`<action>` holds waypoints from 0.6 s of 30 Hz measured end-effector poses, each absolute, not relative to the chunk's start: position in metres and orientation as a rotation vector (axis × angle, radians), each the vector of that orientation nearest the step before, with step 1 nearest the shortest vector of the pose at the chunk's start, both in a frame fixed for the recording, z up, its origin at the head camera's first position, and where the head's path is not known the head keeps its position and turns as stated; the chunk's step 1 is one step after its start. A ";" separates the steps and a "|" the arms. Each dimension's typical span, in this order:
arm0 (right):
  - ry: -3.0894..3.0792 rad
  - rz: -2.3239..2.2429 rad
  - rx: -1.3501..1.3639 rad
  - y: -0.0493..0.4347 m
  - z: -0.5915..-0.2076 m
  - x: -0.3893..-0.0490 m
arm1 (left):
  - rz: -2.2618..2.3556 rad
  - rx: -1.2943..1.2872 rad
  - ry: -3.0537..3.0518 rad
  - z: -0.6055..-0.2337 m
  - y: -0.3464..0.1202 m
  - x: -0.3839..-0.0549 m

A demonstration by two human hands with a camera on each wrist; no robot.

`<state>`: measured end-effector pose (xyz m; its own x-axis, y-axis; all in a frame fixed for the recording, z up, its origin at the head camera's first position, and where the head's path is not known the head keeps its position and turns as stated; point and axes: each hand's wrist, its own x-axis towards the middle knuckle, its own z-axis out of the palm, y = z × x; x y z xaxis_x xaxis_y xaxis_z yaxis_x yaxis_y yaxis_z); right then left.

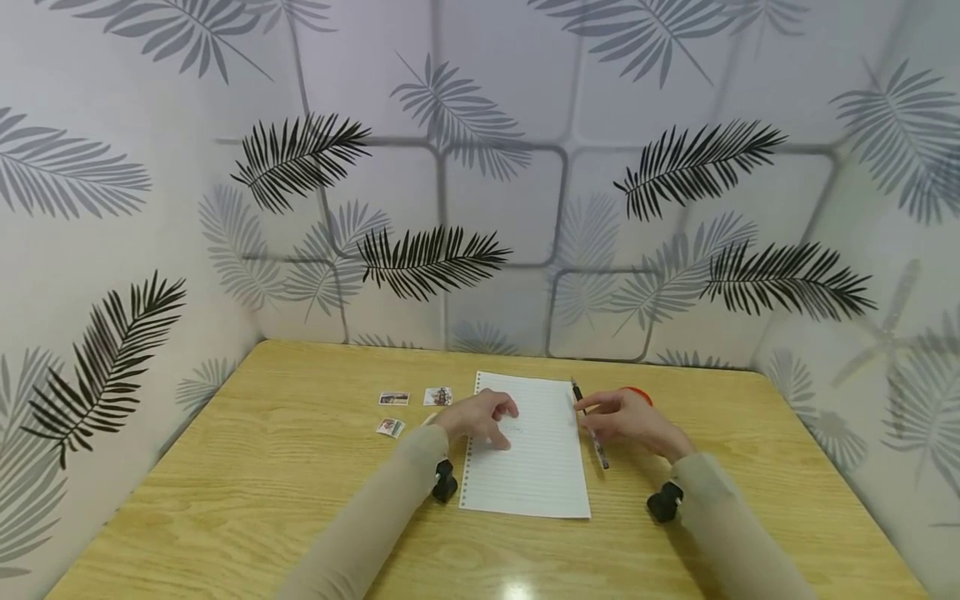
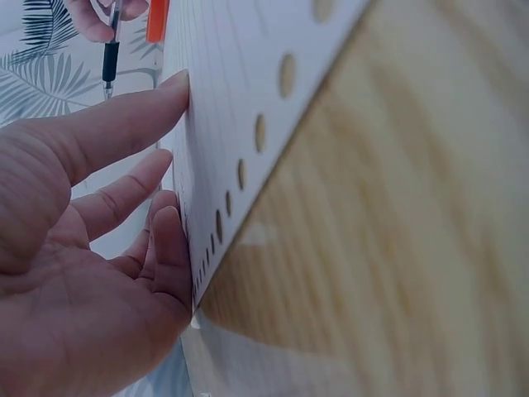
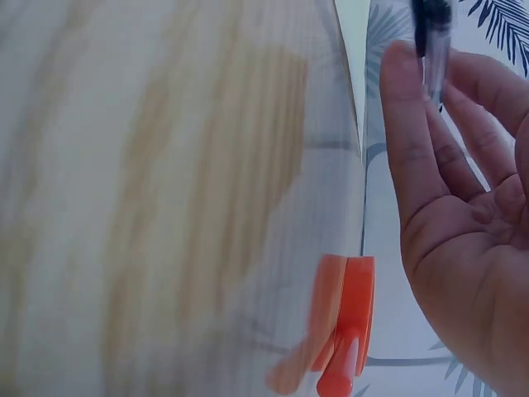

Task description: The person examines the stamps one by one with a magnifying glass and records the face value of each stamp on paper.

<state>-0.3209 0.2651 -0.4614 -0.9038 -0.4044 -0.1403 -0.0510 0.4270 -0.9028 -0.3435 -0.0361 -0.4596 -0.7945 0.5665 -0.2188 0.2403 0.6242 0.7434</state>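
Observation:
A ruled sheet of paper [image 1: 525,475] with punched holes down its left edge lies on the table. My left hand [image 1: 483,415] is over its upper left part, fingers loosely bent and holding nothing. In the left wrist view, that hand [image 2: 107,215] has its lower fingers right at the paper's surface. To the right, my right hand [image 1: 628,423] pinches a pen [image 1: 601,451] with a clear barrel and a black grip, near the sheet's right edge. The right wrist view shows the pen [image 3: 435,41] between the fingertips of the right hand [image 3: 463,190].
Several small printed pictures lie left of the sheet, among them a landscape picture [image 1: 393,398], a second one [image 1: 438,397] and a tilted one [image 1: 390,427]. An orange-red object [image 3: 355,306] stands behind the right hand. A leaf-patterned wall [image 1: 495,208] rises beyond the table [image 1: 247,492].

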 end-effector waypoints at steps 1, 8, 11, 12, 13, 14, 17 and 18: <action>2.350 -1.470 -0.399 0.264 -0.461 -0.321 | 1.017 0.637 2.410 -0.459 -0.036 -0.344; 2.336 -1.487 -0.448 0.257 -0.459 -0.321 | 1.014 0.654 2.416 -0.459 -0.035 -0.342; 2.290 -1.535 -0.431 0.254 -0.459 -0.321 | 1.005 0.656 2.421 -0.460 -0.035 -0.342; 2.272 -1.555 -0.416 0.253 -0.459 -0.321 | 1.003 0.657 2.422 -0.459 -0.035 -0.342; 2.252 -1.571 -0.427 0.252 -0.458 -0.321 | 1.004 0.656 2.422 -0.460 -0.035 -0.343; 2.236 -1.583 -0.437 0.252 -0.458 -0.322 | 1.004 0.654 2.420 -0.459 -0.035 -0.343; 2.218 -1.585 -0.489 0.249 -0.458 -0.322 | 1.010 0.648 2.424 -0.459 -0.035 -0.343; 2.220 -1.584 -0.500 0.248 -0.458 -0.322 | 1.012 0.649 2.426 -0.458 -0.035 -0.343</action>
<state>-0.3218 0.2481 -0.4585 -0.8700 -0.4850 -0.0890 -0.0736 0.3061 -0.9491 -0.3426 -0.0348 -0.4581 -0.7976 0.5667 -0.2063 0.2523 0.6242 0.7394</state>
